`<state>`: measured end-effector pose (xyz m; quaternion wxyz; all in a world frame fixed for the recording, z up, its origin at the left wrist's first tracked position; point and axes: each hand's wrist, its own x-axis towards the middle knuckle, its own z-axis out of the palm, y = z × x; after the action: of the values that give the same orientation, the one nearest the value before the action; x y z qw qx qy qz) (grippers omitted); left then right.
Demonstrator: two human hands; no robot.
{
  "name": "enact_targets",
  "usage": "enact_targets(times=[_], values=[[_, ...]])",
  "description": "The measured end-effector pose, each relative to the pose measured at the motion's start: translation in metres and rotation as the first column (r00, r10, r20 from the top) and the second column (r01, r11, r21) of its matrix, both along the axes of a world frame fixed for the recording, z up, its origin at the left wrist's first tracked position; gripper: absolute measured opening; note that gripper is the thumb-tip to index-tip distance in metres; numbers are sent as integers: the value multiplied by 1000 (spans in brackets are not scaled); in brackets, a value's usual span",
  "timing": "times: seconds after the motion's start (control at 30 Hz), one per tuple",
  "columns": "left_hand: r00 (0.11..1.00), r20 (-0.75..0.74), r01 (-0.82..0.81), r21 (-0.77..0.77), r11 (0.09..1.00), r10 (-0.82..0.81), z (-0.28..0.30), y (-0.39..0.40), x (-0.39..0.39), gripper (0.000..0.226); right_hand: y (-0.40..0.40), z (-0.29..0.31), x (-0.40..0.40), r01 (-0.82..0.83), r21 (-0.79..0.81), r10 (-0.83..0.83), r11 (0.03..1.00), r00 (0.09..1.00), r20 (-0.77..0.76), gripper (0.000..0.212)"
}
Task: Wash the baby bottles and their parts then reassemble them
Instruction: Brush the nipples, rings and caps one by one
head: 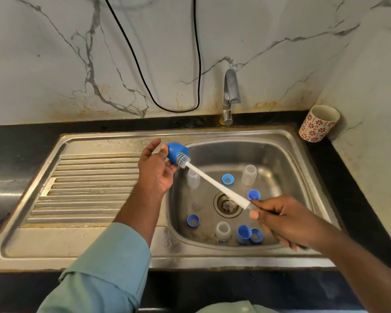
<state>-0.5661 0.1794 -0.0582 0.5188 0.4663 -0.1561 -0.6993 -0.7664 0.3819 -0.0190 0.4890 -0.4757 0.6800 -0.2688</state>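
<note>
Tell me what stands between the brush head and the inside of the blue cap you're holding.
Nothing visible. The left hand holds the blue cap with its opening facing the brush, whose bristles already sit at the cap's mouth. The right hand grips the handle's far end.

A home kitchen: a steel sink (127, 236) with drainboard set in a black counter (14, 141), a tap (230, 91) and marble-look wall (54, 53) behind.

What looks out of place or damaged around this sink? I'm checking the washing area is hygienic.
Rusty orange stains run along the marble wall's foot by the tap, and a black cable droops to the counter behind the sink. Bottles and caps look intact.
</note>
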Motion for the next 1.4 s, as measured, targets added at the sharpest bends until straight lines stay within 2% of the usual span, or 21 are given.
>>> enact_targets(times=[0.1,0.2,0.23,0.3,0.37,0.43,0.5,0.57,0.6,0.7,0.73,0.8,0.87,0.97,1.07,1.1,1.2,1.23,1.33,1.4], values=[[999,34,29,-2,1000,-29,-2,0,-1,21,-8,-2,-10,58,-51,-62,997,996,-69,15],[998,61,-3,3,1000,2,-2,-1,-1,21,-12,-4,-8,-52,3,52,999,998,-45,31],[997,73,-13,5,1000,13,-2,-2,-1,23,-14,-4,-10,-69,6,69,998,996,-54,30],[995,100,-3,6,1000,2,-4,0,-1,26,-20,-3,-18,-77,-49,65,996,975,-210,15],[993,120,-5,14,1000,3,-5,3,-3,24,-22,-4,-19,-125,-62,96,990,934,-345,25],[990,130,-52,31,998,48,-4,1,-2,24,-18,-7,-15,-182,-55,155,982,933,-323,28],[988,143,-59,46,997,52,-6,-1,0,21,-19,-9,-19,-153,-51,130,987,942,-309,30],[990,141,-31,52,998,24,-8,2,-2,14,-23,-6,-25,-143,-63,109,988,921,-374,26],[990,141,-32,51,998,24,-8,3,-4,12,-22,-6,-23,-144,-55,117,988,931,-345,22],[988,140,-69,25,997,64,-7,-1,-5,14,-14,-4,-13,-151,29,152,988,986,-61,20],[988,143,-66,19,998,63,-8,-2,-5,15,-14,-3,-16,-138,29,139,990,989,-51,19],[987,153,-43,23,999,39,-10,-1,-6,15,-18,-2,-23,-114,-40,107,993,982,-157,12],[988,149,-52,39,998,45,-10,0,-9,15,-18,-9,-19,-157,-71,139,985,967,-216,20],[988,139,-82,55,995,74,-11,-3,-5,17,-13,-15,-11,-220,-17,208,975,942,-262,30],[991,131,-51,71,996,42,-18,1,-5,15,-20,-15,-23,-218,-72,164,973,881,-444,40],[991,128,-56,73,996,47,-18,0,-6,15,-21,-17,-22,-239,-92,173,967,874,-454,38],[989,120,-95,70,993,86,-17,-6,-1,17,-17,-20,-12,-253,-45,225,966,918,-327,30],[989,121,-90,75,993,80,-17,-6,1,17,-17,-18,-16,-229,-32,206,973,921,-331,31],[991,134,-38,80,996,27,-20,-1,-2,14,-24,-15,-24,-253,-71,183,965,841,-510,39],[989,144,-52,85,995,40,-19,-2,-4,15,-22,-21,-15,-289,-87,225,953,874,-432,34]])
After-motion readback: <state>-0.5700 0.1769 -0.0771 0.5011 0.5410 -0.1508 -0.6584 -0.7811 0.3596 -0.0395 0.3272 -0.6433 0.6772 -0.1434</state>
